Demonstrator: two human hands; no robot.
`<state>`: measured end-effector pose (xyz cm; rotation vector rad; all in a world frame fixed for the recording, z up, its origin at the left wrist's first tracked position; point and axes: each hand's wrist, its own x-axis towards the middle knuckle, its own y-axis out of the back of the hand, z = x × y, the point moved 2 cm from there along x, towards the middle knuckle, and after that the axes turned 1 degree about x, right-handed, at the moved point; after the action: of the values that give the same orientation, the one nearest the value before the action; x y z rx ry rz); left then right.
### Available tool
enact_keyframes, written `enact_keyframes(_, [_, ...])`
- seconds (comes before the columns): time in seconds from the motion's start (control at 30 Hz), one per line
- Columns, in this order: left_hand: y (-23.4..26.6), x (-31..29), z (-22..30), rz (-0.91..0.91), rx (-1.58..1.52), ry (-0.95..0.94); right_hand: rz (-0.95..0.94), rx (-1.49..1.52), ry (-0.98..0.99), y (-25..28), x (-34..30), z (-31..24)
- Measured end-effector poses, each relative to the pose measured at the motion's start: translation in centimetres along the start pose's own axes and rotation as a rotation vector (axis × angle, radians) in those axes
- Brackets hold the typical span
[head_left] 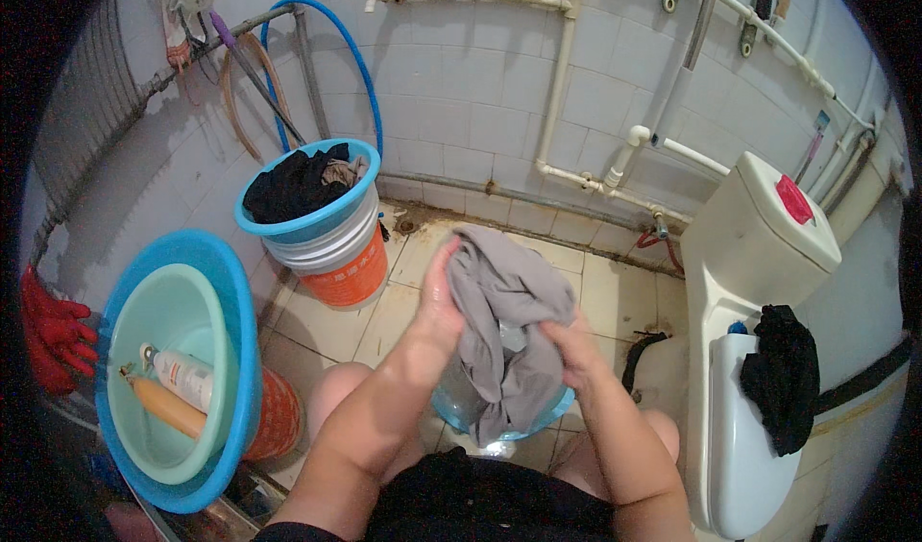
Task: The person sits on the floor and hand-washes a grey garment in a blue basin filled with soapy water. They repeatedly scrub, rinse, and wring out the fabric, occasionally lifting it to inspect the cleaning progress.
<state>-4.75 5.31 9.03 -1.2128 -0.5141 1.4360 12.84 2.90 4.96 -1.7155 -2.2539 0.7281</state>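
A grey garment [509, 278], crumpled and wet-looking, hangs between my two hands above a blue-rimmed basin [552, 419] on the floor. My left hand [443, 292] grips its upper left side, the fingers partly hidden by the fabric. On the other side, my right hand [574, 350] holds the lower right part, fingers tucked into the folds. A small pale patch shows in the middle of the cloth; I cannot make out what it is. The garment's lower end droops into the basin and covers most of it.
Black and grey clothes [303, 185] fill a blue basin on a white bucket [348, 268]. Bottles [182, 377] lie in a green basin [144, 292] at left, near red gloves [58, 336]. A toilet [744, 436] at right has a black cloth [780, 379] on its lid.
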Motion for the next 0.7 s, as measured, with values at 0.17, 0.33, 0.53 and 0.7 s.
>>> enact_keyframes(0.17, [2.1,0.6,2.3,-0.131,0.161,0.017,-0.083,0.188,0.180,-1.3,-0.4,-3.3])
enact_keyframes(0.33, [2.5,0.5,-0.6,-0.237,0.239,0.133,-0.061,-0.793,0.532,-4.3,-1.9,-3.1])
enact_keyframes(0.53, [1.6,0.2,-4.6,-0.159,0.307,-0.026,0.000,-1.361,0.785,-7.6,-3.1,0.2])
enact_keyframes(0.7, [2.8,1.9,-7.7,-0.030,0.072,-0.053,0.441,-1.268,0.730,-4.6,1.2,-1.4])
